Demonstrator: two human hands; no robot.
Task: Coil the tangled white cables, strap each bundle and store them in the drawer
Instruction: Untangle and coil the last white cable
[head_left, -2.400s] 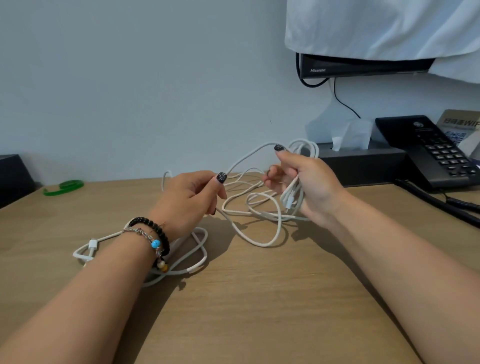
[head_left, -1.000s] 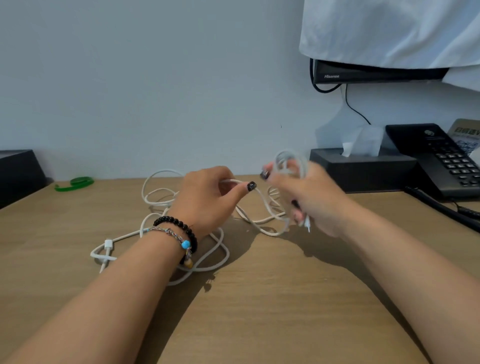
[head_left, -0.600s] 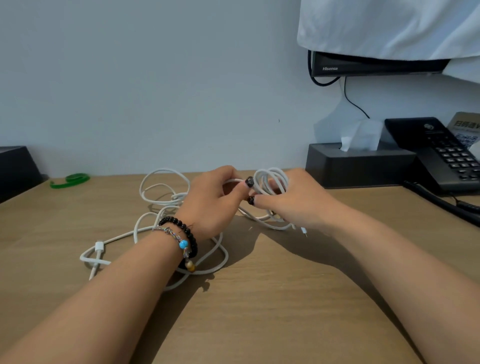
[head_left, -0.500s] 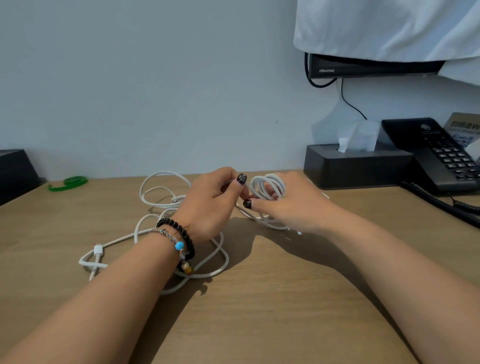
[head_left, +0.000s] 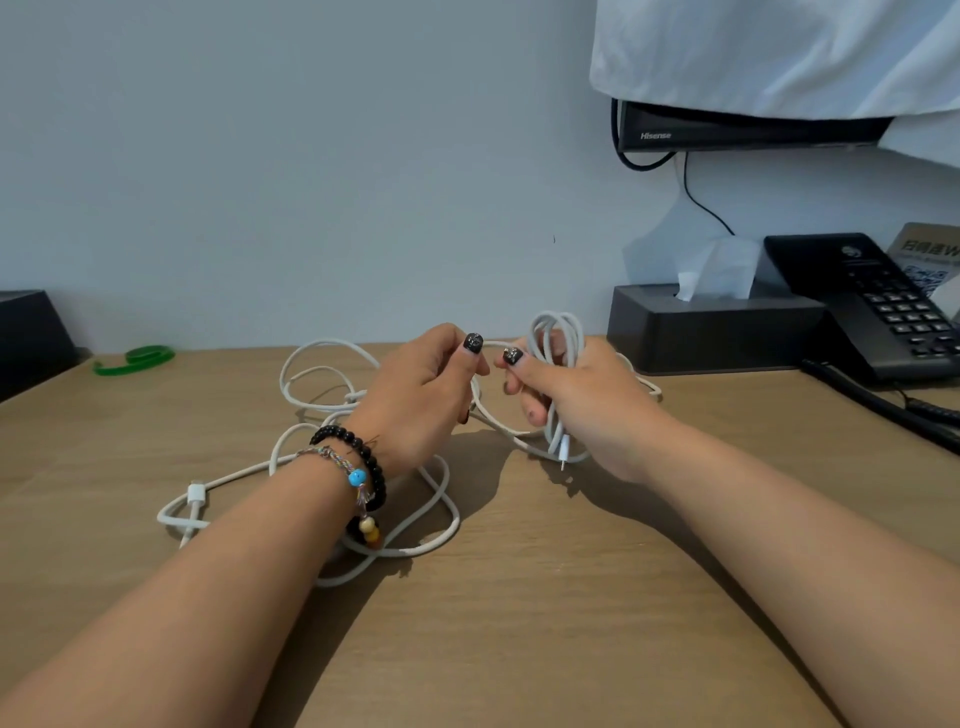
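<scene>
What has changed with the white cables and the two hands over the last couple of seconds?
The right hand has gathered more of the white cable into the coil it grips, so fewer loose loops lie by it. The left hand moved in close, pinching the strand that feeds it. The loose cable tangle, green strap, tissue box and phone stayed as they were.
</scene>
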